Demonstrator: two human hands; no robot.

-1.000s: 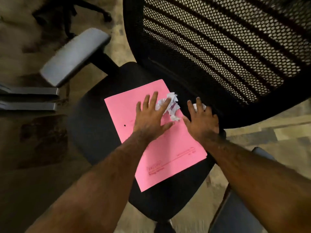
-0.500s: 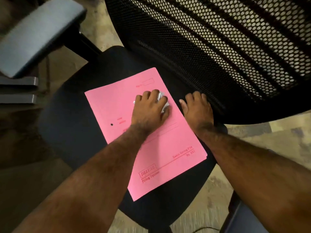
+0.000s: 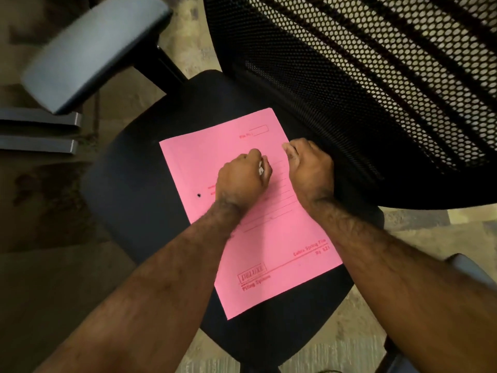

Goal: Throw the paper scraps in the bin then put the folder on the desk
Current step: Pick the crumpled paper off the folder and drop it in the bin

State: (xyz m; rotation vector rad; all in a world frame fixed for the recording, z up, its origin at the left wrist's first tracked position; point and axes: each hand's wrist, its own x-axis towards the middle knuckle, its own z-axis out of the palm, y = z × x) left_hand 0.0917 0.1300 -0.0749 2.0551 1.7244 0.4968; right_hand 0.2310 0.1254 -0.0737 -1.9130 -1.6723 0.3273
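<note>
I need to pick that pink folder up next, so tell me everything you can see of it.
The pink folder is a thin card file, closed and lying flat on the black seat of the office chair, skewed to the seat's edges. Red print marks its cover: ruled lines, a boxed stamp near the bottom, and a small dark hole near the left edge. The left hand, fisted around a white paper scrap, and the fisted right hand are over its upper half.

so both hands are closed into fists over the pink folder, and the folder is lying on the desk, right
Not quite. The left hand and right hand are both closed into fists over the pink folder, with a bit of white paper scrap showing in the left fist, but the head view shows the folder lying on the black seat of the office chair, not on a desk.
</note>
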